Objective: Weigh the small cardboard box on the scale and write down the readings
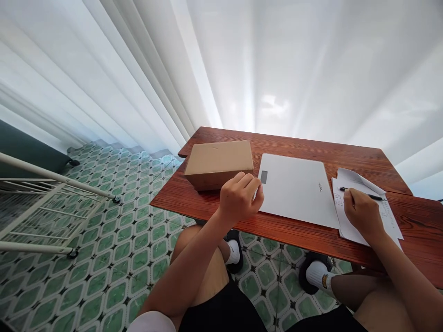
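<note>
My left hand [241, 194], fingers curled into a loose fist, is over the table's front part, between the cardboard box [221, 159] and the flat white scale [294, 186]. Nothing shows in its fingers, though the palm side is hidden. The closed box is at the left. On the scale are a small grey display [264, 177] and dark lettering; no object rests on its plate. Over at the right, my right hand [362, 212] is closed around a black pen [376, 198], which sticks out on both sides. Handwritten paper sheets [391, 219] lie beneath this hand, their top corner curled.
The reddish-brown wooden table [294, 144] stands before a white curtain [221, 64]. A white wheeled rack [51, 212] stands on the green patterned floor [114, 263] at left. My legs are under the table's front edge.
</note>
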Available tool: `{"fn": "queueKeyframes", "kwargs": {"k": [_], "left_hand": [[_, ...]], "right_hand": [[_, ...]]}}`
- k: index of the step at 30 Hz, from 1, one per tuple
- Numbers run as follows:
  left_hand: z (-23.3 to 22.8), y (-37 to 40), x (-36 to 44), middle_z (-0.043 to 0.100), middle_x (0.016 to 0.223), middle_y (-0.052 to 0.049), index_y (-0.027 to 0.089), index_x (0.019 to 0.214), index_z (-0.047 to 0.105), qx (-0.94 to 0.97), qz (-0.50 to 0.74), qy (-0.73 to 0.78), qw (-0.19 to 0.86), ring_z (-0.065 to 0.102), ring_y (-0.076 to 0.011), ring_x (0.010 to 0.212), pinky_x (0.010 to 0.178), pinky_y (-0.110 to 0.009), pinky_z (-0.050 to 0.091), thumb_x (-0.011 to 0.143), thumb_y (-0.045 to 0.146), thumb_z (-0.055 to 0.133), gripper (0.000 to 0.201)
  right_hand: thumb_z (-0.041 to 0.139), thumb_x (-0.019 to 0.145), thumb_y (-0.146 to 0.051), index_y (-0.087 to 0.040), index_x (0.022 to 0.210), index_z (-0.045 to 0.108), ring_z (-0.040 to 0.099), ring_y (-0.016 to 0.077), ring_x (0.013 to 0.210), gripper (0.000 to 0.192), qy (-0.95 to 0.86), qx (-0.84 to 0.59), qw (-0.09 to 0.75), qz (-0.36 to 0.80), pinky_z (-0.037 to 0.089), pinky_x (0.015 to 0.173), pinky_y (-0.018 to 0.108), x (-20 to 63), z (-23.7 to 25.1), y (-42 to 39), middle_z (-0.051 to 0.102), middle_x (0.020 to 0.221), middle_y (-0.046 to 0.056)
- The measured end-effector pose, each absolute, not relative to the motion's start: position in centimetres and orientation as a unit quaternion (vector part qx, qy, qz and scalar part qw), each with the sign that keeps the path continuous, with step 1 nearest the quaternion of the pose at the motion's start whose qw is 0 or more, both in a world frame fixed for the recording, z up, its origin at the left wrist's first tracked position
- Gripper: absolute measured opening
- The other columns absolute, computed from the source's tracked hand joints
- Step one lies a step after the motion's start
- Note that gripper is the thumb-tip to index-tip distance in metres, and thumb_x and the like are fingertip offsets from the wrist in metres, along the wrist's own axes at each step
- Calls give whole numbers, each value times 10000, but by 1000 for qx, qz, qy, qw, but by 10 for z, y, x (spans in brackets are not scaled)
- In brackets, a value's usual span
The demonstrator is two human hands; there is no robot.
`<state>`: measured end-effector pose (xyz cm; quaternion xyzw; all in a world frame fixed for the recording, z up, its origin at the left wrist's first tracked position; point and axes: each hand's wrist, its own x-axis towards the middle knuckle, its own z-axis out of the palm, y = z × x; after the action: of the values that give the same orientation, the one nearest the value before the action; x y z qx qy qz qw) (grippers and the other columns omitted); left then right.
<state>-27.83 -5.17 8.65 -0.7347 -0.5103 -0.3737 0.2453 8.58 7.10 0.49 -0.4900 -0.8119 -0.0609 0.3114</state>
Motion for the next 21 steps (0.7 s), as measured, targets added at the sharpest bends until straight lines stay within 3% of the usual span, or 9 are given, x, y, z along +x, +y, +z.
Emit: {"fn": "queueKeyframes", "kwargs": {"k": [12, 17, 21], "left_hand": [[83, -39, -315, 590, 701, -34, 213, 747, 496, -676, -412, -565, 232, 506, -192, 711, 637, -319, 407, 972, 161, 440, 238], [82, -35, -338, 653, 901, -80, 215, 882, 543, -608, -467, -594, 242, 571, -255, 903, 847, -413, 466, 938, 174, 445, 120], [82, -32, -361, 666, 1088, -97, 212, 1081, 581, -538, -486, -643, 247, 590, -285, 1067, 992, -472, 448, 913, 189, 450, 215]], "right_hand": [[412, 1021, -230, -270, 746, 333, 485, 241, 657, 289, -871, -356, 303, -149, 368, 646, 374, 38, 25, 67, 463, 658, 15], [424, 1023, -230, -256, 798, 423, 516, 242, 715, 227, -885, -320, 310, -134, 413, 705, 377, -14, 49, 66, 541, 725, 38], [409, 1035, -261, -236, 894, 494, 568, 245, 802, 166, -889, -300, 337, -78, 447, 730, 370, -63, 68, 65, 607, 827, 62]]}}
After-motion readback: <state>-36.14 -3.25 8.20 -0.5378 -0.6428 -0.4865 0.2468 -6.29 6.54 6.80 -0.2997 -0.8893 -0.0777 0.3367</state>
